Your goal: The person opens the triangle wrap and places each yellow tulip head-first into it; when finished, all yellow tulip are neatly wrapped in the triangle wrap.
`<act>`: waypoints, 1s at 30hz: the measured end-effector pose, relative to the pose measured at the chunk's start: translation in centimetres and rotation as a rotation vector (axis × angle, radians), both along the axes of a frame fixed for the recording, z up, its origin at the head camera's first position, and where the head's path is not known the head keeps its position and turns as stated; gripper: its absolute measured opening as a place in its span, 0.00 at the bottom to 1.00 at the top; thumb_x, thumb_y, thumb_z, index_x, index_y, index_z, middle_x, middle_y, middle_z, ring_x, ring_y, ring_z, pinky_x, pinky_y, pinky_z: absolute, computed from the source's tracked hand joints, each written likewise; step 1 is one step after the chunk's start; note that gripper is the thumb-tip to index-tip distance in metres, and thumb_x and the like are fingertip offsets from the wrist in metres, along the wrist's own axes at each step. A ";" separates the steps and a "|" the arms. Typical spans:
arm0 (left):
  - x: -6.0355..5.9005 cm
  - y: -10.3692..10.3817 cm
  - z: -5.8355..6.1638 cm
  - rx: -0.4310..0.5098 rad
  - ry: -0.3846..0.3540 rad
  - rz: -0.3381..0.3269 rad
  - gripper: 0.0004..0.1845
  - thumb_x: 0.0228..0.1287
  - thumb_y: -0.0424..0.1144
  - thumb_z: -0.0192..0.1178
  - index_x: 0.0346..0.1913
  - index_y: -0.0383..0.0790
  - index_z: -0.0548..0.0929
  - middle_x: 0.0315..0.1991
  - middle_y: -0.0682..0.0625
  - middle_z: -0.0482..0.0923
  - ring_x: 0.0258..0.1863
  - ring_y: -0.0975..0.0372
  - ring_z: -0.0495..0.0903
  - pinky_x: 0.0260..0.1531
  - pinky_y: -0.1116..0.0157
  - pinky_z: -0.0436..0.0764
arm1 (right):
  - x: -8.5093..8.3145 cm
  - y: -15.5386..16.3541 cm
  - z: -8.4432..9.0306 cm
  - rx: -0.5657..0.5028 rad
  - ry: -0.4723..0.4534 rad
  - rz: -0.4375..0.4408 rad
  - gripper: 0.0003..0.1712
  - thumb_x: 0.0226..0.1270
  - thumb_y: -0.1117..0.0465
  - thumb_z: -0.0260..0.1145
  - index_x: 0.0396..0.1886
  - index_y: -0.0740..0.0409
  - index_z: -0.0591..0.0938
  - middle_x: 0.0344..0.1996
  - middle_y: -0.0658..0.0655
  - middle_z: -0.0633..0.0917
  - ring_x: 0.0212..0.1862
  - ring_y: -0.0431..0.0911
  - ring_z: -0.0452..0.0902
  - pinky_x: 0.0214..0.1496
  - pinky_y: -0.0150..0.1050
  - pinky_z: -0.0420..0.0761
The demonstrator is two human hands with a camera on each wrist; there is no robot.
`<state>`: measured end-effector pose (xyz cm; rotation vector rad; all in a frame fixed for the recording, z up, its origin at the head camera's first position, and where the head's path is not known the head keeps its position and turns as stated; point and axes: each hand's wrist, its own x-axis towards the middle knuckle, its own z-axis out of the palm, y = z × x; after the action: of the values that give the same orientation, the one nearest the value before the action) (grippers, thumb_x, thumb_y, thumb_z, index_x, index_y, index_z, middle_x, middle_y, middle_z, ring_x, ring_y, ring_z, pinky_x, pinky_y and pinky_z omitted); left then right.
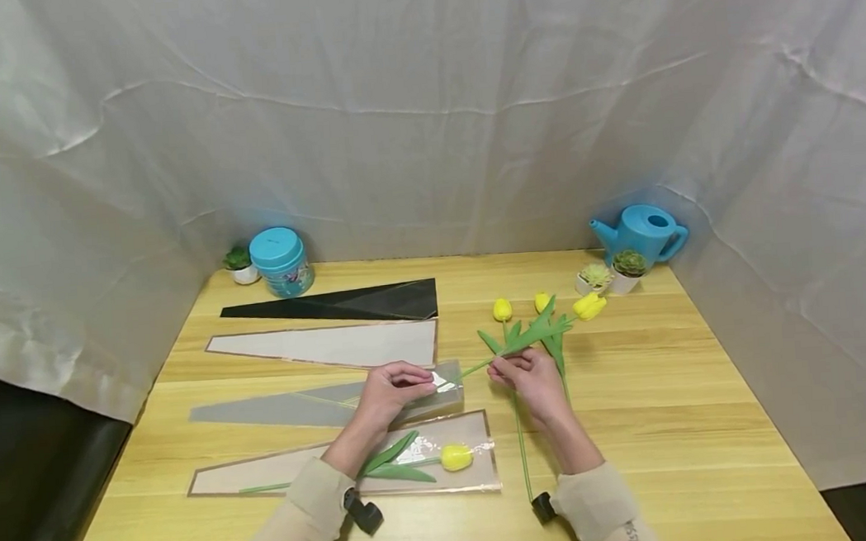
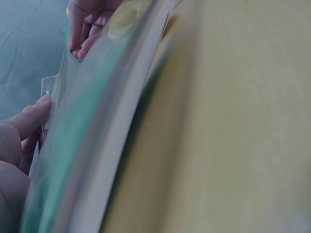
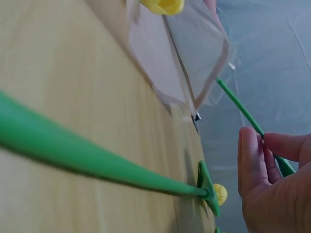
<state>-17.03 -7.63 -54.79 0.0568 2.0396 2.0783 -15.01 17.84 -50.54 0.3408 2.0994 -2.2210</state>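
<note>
My left hand [image 1: 392, 393] pinches the open right end of a grey, clear-fronted flower sleeve [image 1: 278, 408] between thumb and fingers. In my right hand [image 1: 532, 380], thumb and fingertips pinch the green stem [image 3: 248, 114] of an artificial yellow tulip [image 1: 590, 305]. Its leaves [image 1: 537, 334] spread to the right above that hand. The stem's lower end points left and reaches the sleeve's mouth; how far it goes inside is hard to tell. Nearer me lies a pink-bordered sleeve [image 1: 480, 426] with another yellow tulip [image 1: 456, 457] inside it, under my left forearm.
A white sleeve [image 1: 333, 343] and a black sleeve [image 1: 316, 307] lie farther back. Two more yellow tulips [image 1: 502, 309] rest right of centre. A blue tub [image 1: 279, 263] and potted plant [image 1: 241, 266] stand back left; a blue watering can [image 1: 642, 234] and two small succulents [image 1: 629, 268] back right.
</note>
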 end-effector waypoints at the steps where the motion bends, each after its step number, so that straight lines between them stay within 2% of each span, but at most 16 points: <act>1: 0.0 0.1 0.0 -0.001 0.004 0.001 0.14 0.52 0.33 0.81 0.42 0.37 0.91 0.37 0.50 0.92 0.38 0.62 0.89 0.41 0.70 0.87 | 0.0 -0.1 -0.1 0.001 -0.006 0.002 0.13 0.72 0.73 0.65 0.52 0.77 0.78 0.43 0.70 0.88 0.41 0.46 0.89 0.49 0.34 0.88; 12: 0.0 0.8 0.5 -0.009 -0.001 -0.002 0.14 0.53 0.33 0.80 0.43 0.37 0.91 0.38 0.50 0.92 0.39 0.62 0.89 0.42 0.69 0.87 | -0.1 -1.8 -0.6 0.019 -0.029 0.013 0.13 0.70 0.73 0.68 0.50 0.77 0.80 0.45 0.76 0.87 0.41 0.50 0.90 0.48 0.36 0.89; 20: -0.2 1.3 0.6 0.006 0.019 0.012 0.15 0.52 0.33 0.81 0.43 0.35 0.91 0.37 0.50 0.92 0.37 0.62 0.89 0.41 0.70 0.86 | -0.4 -2.5 -0.7 0.054 -0.047 0.015 0.12 0.68 0.71 0.70 0.48 0.75 0.82 0.41 0.70 0.89 0.37 0.47 0.89 0.45 0.36 0.89; 30: -0.4 2.0 1.0 0.031 0.049 0.012 0.14 0.52 0.31 0.80 0.42 0.33 0.90 0.38 0.46 0.92 0.37 0.62 0.89 0.42 0.69 0.87 | -0.2 -3.4 -0.9 0.096 -0.052 0.029 0.12 0.68 0.70 0.71 0.47 0.73 0.83 0.41 0.69 0.90 0.32 0.44 0.86 0.36 0.31 0.87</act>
<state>-17.45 -5.62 -53.83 0.1014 2.0401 2.1365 -15.17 14.45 -51.45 0.3671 2.1743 -2.0767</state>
